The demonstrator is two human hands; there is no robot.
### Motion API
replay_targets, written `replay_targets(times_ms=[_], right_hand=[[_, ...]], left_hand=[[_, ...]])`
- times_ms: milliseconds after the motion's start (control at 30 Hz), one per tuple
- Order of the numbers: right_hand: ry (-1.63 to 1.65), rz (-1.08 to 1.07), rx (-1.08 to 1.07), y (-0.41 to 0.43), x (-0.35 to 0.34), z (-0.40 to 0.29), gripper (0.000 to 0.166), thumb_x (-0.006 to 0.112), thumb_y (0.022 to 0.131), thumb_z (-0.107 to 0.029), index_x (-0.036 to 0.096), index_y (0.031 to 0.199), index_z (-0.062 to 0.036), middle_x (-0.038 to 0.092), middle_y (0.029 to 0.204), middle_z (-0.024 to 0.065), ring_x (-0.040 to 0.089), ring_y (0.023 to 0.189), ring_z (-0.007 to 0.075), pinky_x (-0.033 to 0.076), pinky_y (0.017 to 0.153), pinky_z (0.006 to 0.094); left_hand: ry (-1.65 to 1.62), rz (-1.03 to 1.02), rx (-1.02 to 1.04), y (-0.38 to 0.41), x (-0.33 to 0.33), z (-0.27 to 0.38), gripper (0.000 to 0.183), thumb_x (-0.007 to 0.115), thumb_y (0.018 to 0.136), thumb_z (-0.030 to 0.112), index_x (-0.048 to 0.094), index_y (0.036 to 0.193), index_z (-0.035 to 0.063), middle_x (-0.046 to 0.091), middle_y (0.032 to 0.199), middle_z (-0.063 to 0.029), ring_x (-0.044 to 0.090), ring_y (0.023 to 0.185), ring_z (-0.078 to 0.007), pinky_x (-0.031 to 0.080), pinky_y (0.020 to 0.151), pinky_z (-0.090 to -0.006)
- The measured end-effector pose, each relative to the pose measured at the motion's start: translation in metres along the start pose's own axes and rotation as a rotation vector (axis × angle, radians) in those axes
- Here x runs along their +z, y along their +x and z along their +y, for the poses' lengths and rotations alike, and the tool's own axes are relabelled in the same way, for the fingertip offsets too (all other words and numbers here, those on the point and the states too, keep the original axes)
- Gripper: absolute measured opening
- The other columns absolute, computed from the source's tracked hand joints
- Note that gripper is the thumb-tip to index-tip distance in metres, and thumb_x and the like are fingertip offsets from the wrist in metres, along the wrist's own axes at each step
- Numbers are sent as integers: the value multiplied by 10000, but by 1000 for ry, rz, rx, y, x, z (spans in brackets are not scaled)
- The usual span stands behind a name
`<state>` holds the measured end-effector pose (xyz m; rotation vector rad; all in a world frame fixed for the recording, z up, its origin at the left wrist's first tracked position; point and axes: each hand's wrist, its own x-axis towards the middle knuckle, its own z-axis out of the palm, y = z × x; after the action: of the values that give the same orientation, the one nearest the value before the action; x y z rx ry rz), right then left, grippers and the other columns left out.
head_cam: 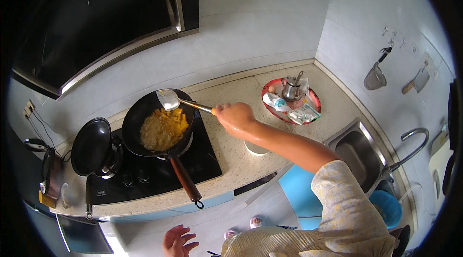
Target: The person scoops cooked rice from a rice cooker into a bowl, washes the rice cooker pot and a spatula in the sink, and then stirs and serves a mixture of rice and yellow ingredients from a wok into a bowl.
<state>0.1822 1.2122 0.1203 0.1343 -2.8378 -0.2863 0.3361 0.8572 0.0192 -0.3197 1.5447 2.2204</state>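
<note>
My right hand (235, 119) grips the handle of a metal wok spatula (167, 100). The spatula's blade is over the upper part of a black wok (134, 112), with bits of food on it. Yellow-orange chunks (179, 119) lie in the wok beside a bubbling, pale yellow mass (155, 137). The wok rests on a burner, its wooden handle (183, 177) pointing towards me past the counter's edge. My left hand (178, 241) hangs low in front of the counter, fingers apart, holding nothing.
A second black pan (91, 147) sits on the left burner of the black glass hob (152, 181). On the counter stand a white bowl (257, 148), partly behind my forearm, and a red-rimmed tray (266, 103) with a metal pot, an egg and packets. The sink (356, 159) is right.
</note>
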Motion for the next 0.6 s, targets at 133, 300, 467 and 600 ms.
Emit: replay_targets(times_ms=[133, 300, 467, 600], right_hand=[[3, 23, 18, 16, 20, -6, 214, 541, 700, -79, 536, 907, -26, 576, 691, 79, 583, 563, 236, 449, 476, 337], [224, -177, 27, 18, 11, -11, 172, 540, 694, -82, 586, 859, -71, 602, 688, 100, 604, 612, 259, 458, 506, 384], [385, -323, 147, 36, -3, 1, 125, 519, 676, -94, 613, 748, -52, 616, 676, 106, 611, 623, 259, 466, 524, 390], [689, -462, 249, 43, -7, 15, 127, 534, 699, -120, 594, 663, -14, 587, 568, 82, 565, 474, 180, 457, 464, 324]], left_hand=[[14, 27, 37, -10, -6, 0, 333, 494, 801, 59, 467, 1128, 6, 561, 1018, -154, 607, 824, -283, 561, 573, -352], [-6, 41, 39, -16, -20, -3, 349, 499, 801, 61, 456, 1143, 9, 557, 1032, -160, 602, 834, -294, 559, 571, -356], [22, 41, 18, -17, -14, -3, 391, 513, 786, 52, 440, 1168, 17, 546, 1052, -170, 589, 852, -294, 547, 569, -355], [44, 13, 18, -16, -16, -2, 420, 527, 785, 77, 425, 1189, 27, 532, 1091, -170, 581, 853, -300, 534, 561, -346]])
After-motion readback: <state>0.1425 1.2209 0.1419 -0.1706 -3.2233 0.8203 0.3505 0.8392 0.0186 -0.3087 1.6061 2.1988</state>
